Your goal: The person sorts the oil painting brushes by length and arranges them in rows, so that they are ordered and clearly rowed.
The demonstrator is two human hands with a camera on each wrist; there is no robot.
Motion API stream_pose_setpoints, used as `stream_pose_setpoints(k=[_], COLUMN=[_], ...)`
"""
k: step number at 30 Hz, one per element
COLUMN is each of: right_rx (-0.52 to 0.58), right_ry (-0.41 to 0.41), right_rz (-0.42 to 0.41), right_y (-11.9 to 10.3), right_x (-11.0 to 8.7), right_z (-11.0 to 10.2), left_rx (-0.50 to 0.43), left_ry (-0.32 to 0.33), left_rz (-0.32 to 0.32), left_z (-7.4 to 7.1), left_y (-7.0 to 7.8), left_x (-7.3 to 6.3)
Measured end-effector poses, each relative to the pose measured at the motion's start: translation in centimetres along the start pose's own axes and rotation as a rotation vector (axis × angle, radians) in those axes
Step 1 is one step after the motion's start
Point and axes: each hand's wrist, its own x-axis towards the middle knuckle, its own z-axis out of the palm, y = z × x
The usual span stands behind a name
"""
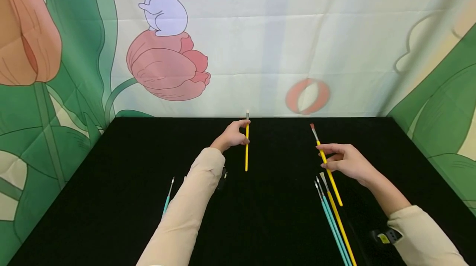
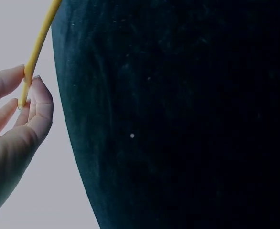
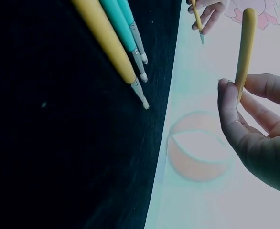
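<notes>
My left hand (image 1: 234,134) pinches a yellow paintbrush (image 1: 247,154) with a pale tip, held near the far edge of the black table; its bristles point away. In the left wrist view, thumb and fingers grip its yellow handle (image 2: 40,38). My right hand (image 1: 347,160) holds another yellow paintbrush (image 1: 332,179), with reddish bristles, between thumb and fingers. That brush slants, bristle end up and to the left. Just below it lie two teal paintbrushes (image 1: 332,222) and a yellow paintbrush (image 1: 342,229) with pale bristles, side by side.
A teal paintbrush (image 1: 167,203) lies left of the left forearm, partly hidden by the sleeve. The black tabletop (image 1: 275,208) reaches back to a hanging cloth (image 1: 253,51) printed with flowers and a white animal. More printed cloth hangs at both sides.
</notes>
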Motion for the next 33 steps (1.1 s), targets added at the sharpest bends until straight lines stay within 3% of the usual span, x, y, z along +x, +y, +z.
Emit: stream_pose_setpoints(k=[9, 14, 23, 33], right_rx=[0.016, 0.028, 0.039, 0.055], right_ry=[0.024, 0.034, 0.049, 0.029], right_rz=[-0.007, -0.010, 0.008, 0.002], right_y=[-0.3, -0.5, -1.1, -1.9], right_x=[2.1, 3.5, 6.0, 8.6], right_z=[0.5, 0.8, 0.8, 1.9], left_rx=[0.084, 0.062, 0.066, 0.112], left_ry=[0.014, 0.010, -0.007, -0.005], left_rz=[-0.021, -0.031, -0.094, -0.092], left_z=[0.5, 0.8, 1.8, 1.8], left_y=[-1.0, -1.5, -1.5, -1.4], left_x=[0.8, 1.1, 1.1, 1.0])
